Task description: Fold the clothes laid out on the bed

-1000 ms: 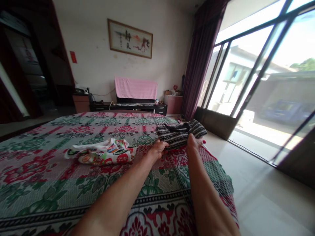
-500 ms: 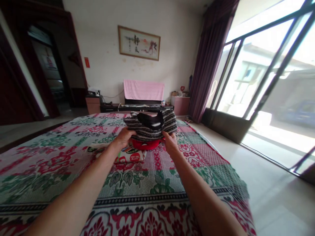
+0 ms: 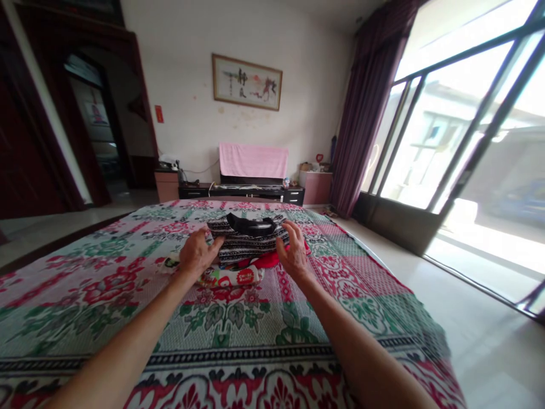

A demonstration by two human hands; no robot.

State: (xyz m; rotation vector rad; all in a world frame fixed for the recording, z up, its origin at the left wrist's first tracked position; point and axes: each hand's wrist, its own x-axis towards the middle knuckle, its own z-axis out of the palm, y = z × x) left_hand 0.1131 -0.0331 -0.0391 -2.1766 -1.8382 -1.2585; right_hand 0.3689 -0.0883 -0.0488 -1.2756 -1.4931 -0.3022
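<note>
A folded black-and-white striped garment (image 3: 247, 238) with a black collar lies on top of a red folded piece (image 3: 272, 260) and a white printed garment (image 3: 232, 277), all stacked on the flowered bedspread (image 3: 128, 295). My left hand (image 3: 196, 253) rests at the stack's left side, fingers loosely spread against the striped garment. At the right side my right hand (image 3: 292, 250) has its fingers apart, touching the edge of the striped garment. Neither hand grips anything.
The bed's right edge (image 3: 383, 267) drops to a pale tiled floor beside large glass doors (image 3: 460, 147). A low black cabinet with a pink cloth (image 3: 253, 160) stands at the far wall. A dark doorway (image 3: 97, 130) is at the left.
Both hands lifted the striped garment from the right side of the bed, carried it left, and set it down on the printed and red clothes. The fingers have now loosened.
</note>
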